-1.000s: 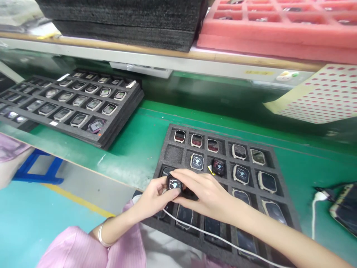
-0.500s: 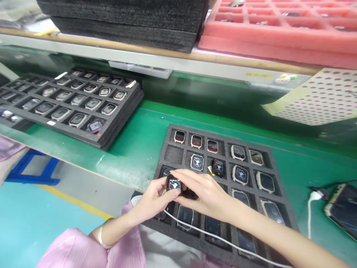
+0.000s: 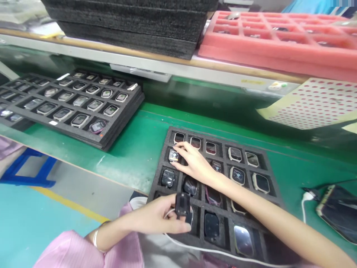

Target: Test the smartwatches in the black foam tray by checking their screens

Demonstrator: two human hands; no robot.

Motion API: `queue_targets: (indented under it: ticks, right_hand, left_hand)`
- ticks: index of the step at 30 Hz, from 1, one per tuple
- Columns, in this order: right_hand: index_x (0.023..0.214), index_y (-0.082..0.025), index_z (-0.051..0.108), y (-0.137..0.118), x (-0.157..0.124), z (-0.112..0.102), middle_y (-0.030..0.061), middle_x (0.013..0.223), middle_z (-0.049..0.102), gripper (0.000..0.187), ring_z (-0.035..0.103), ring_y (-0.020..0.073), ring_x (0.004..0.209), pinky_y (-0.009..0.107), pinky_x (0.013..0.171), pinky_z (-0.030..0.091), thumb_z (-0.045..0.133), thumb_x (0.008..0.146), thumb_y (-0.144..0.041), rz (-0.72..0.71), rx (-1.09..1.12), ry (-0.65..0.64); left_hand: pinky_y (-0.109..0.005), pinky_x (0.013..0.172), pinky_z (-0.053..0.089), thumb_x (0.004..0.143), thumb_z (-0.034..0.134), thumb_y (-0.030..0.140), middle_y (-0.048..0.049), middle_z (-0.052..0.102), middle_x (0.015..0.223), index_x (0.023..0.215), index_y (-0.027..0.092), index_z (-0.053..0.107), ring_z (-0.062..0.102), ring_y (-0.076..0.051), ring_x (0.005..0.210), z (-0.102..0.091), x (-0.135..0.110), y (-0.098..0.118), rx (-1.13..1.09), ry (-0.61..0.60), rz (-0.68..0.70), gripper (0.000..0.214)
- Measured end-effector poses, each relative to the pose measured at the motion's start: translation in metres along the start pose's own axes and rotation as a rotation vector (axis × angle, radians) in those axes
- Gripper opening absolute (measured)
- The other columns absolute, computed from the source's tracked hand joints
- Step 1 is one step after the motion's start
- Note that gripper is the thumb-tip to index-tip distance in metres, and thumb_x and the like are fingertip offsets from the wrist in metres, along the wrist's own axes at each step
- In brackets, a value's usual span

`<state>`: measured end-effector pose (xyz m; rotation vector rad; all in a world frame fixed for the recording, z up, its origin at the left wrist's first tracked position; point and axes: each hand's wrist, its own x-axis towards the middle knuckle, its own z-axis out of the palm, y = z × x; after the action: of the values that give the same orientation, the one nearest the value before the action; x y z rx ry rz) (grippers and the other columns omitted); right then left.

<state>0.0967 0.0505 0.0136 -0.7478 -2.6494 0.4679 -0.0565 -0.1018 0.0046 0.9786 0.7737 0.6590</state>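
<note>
My left hand (image 3: pixel 164 216) grips a small black dock (image 3: pixel 182 204), which looks like a watch charger, over the near left part of a dark foam tray (image 3: pixel 163 163). A white cable (image 3: pixel 200 248) runs from my left hand along the tray's near side. My right hand (image 3: pixel 192 162) reaches across the tray. Its thumb and fingers pinch a smartwatch (image 3: pixel 174 155) with a lit face, in the leftmost compartment of the second row. Other smartwatches lie in the compartments around, among them one with a dark screen (image 3: pixel 168 178) just below. My right forearm hides several compartments.
Stacked foam trays (image 3: pixel 92 136) of watches stand on the green bench to the left. At right lie a dark phone-like device (image 3: pixel 338 212) and a white plug (image 3: pixel 308 196). Above is a shelf with black foam blocks (image 3: pixel 125 33) and a pink foam tray (image 3: pixel 251 50). A dotted sheet (image 3: pixel 312 104) hangs down.
My right hand has moved away from my left, carrying the smartwatch into the formerly vacant second-row compartment. My left hand keeps the black dock, now lower and turned.
</note>
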Motion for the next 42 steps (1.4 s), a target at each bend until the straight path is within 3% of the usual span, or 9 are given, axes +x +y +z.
queue_targets:
  ticks: [5, 11, 15, 19, 22, 27, 32, 37, 42]
  right_hand:
    - [0.117, -0.009, 0.058, -0.030, -0.006, -0.006, 0.0169, 0.112, 0.058, 0.033, 0.054, 0.0293, 0.100, 0.045, 0.085, 0.047, 0.063, 0.088, -0.024, -0.055, -0.157, -0.080]
    - [0.094, -0.007, 0.064, -0.070, -0.015, 0.002, 0.0163, 0.090, 0.060, 0.023, 0.056, 0.0311, 0.087, 0.040, 0.073, 0.046, 0.063, 0.088, -0.029, -0.113, -0.410, -0.284]
    - [0.103, -0.006, 0.062, -0.076, -0.016, 0.006, 0.0133, 0.083, 0.060, 0.020, 0.056, 0.0291, 0.081, 0.039, 0.069, 0.045, 0.060, 0.084, -0.011, -0.146, -0.479, -0.312]
    - [0.099, -0.008, 0.063, -0.065, -0.012, -0.001, 0.0126, 0.083, 0.063, 0.016, 0.058, 0.0282, 0.082, 0.039, 0.071, 0.046, 0.061, 0.085, -0.014, -0.157, -0.380, -0.337]
    - [0.098, -0.010, 0.064, -0.051, -0.011, -0.011, 0.0116, 0.085, 0.065, 0.022, 0.059, 0.0262, 0.083, 0.038, 0.074, 0.049, 0.067, 0.083, -0.026, -0.080, -0.143, -0.301]
    - [0.115, -0.011, 0.059, -0.048, -0.021, -0.032, 0.0132, 0.100, 0.064, 0.033, 0.058, 0.0260, 0.092, 0.040, 0.079, 0.052, 0.064, 0.085, -0.026, -0.126, 0.104, -0.074]
    - [0.108, -0.011, 0.061, -0.067, -0.030, -0.037, 0.0141, 0.101, 0.063, 0.021, 0.057, 0.0257, 0.092, 0.041, 0.078, 0.051, 0.055, 0.090, -0.021, -0.240, 0.079, -0.127]
    - [0.113, -0.010, 0.059, -0.069, -0.035, -0.032, 0.0145, 0.105, 0.062, 0.024, 0.057, 0.0255, 0.093, 0.041, 0.080, 0.051, 0.052, 0.091, -0.017, -0.246, 0.070, -0.155]
    - [0.116, -0.007, 0.057, -0.067, -0.040, -0.028, 0.0151, 0.107, 0.062, 0.029, 0.058, 0.0259, 0.093, 0.041, 0.080, 0.053, 0.057, 0.090, -0.017, -0.233, 0.090, -0.142]
  left_hand:
    - [-0.021, 0.056, 0.031, 0.081, 0.065, 0.029, 0.0001, 0.051, 0.080, 0.096, 0.015, 0.058, 0.038, -0.009, 0.064, 0.001, -0.014, -0.005, -0.004, 0.080, 0.043, 0.022]
    - [-0.021, 0.048, 0.027, 0.075, 0.072, 0.030, -0.0016, 0.060, 0.077, 0.098, 0.015, 0.060, 0.034, -0.005, 0.051, -0.006, -0.021, -0.008, -0.033, -0.030, 0.115, 0.030]
    - [-0.019, 0.047, 0.028, 0.076, 0.071, 0.042, -0.0031, 0.060, 0.075, 0.103, 0.015, 0.061, 0.038, -0.005, 0.051, -0.009, -0.023, -0.012, -0.172, 0.115, 0.197, 0.040]
    - [-0.017, 0.036, 0.019, 0.083, 0.062, 0.044, -0.0021, 0.060, 0.078, 0.110, 0.016, 0.057, 0.028, 0.000, 0.038, -0.012, -0.026, -0.015, -0.275, 0.353, 0.183, 0.040]
    - [-0.016, 0.035, 0.021, 0.086, 0.060, 0.040, 0.0038, 0.053, 0.061, 0.104, 0.014, 0.056, 0.028, 0.000, 0.035, -0.014, -0.027, -0.011, -0.231, 0.452, 0.142, 0.031]
    - [-0.016, 0.034, 0.028, 0.084, 0.063, 0.043, 0.0017, 0.057, 0.065, 0.103, 0.013, 0.056, 0.038, -0.001, 0.034, -0.017, -0.024, -0.002, -0.139, 0.350, 0.094, 0.037]
    - [-0.015, 0.032, 0.030, 0.079, 0.068, 0.043, 0.0012, 0.058, 0.073, 0.117, 0.015, 0.053, 0.039, -0.001, 0.034, -0.011, -0.015, 0.000, -0.096, 0.246, 0.050, 0.049]
    - [-0.016, 0.032, 0.024, 0.083, 0.063, 0.040, 0.0097, 0.042, 0.051, 0.106, 0.014, 0.057, 0.032, -0.003, 0.032, 0.000, -0.007, 0.001, -0.054, 0.349, 0.035, 0.035]
    - [-0.022, 0.064, 0.046, 0.083, 0.064, 0.029, 0.0001, 0.062, 0.070, 0.088, 0.013, 0.064, 0.057, -0.012, 0.067, 0.004, 0.000, 0.003, -0.036, 0.447, 0.181, 0.017]
